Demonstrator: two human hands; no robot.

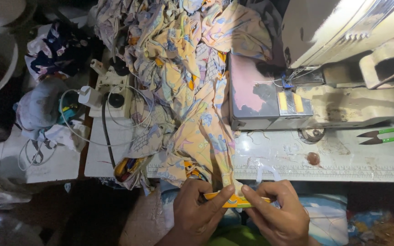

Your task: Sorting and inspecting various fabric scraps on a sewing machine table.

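My left hand (pixel 196 210) and my right hand (pixel 277 213) pinch a narrow folded strip of printed fabric (pixel 233 200), orange and yellow at its edge, at the front of the table. The strip belongs to a long piece of pastel patterned cloth (pixel 192 91) that runs up across the table in a crumpled heap. A sewing machine (pixel 338 64) stands to the right of the cloth, its bed and presser foot area (pixel 290 102) a short way above my hands.
Green thread snips (pixel 386 135) lie on the white table at right. A ruler strip (pixel 343 173) runs along the table's front edge. A white power strip with plugs and cables (pixel 110 91) sits left of the cloth, beside bundles of fabric (pixel 46 105).
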